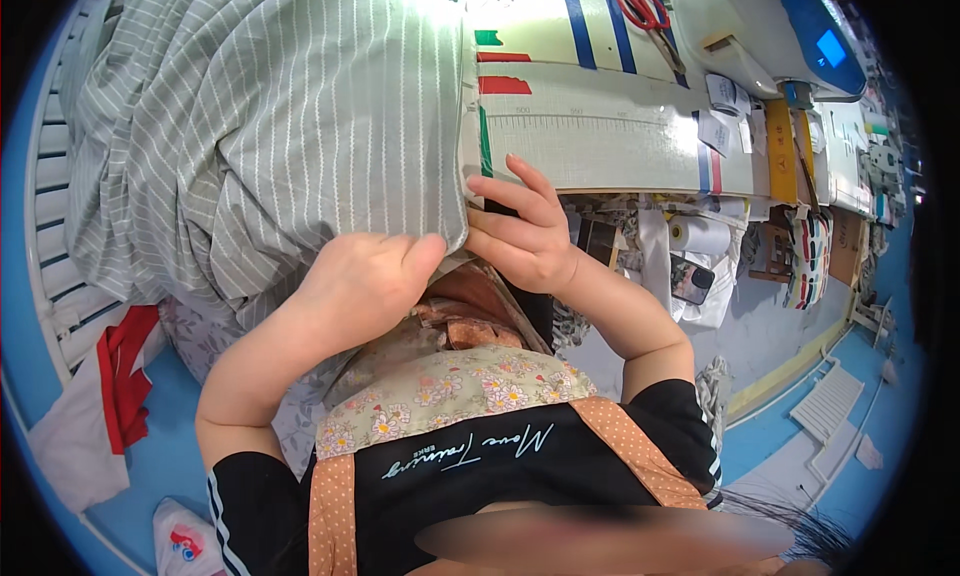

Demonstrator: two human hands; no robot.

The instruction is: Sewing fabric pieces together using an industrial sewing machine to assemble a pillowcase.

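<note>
Both hands pinch the near corner of a grey-green striped fabric (270, 126) heaped over the worktable's (620, 136) left side: left hand (365, 281) fisted closed, right hand (520, 236) fingers curled narrowly on its edge.

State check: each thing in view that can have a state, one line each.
Left hand: closed, pinching the fabric edge.
Right hand: fingers curled on the same edge.
Striped grey fabric: bunched, draped off the table.
Red scissors: closed, lying flat.
Sewing machine screen: lit blue.
Paper roll: lying on its side.
</note>
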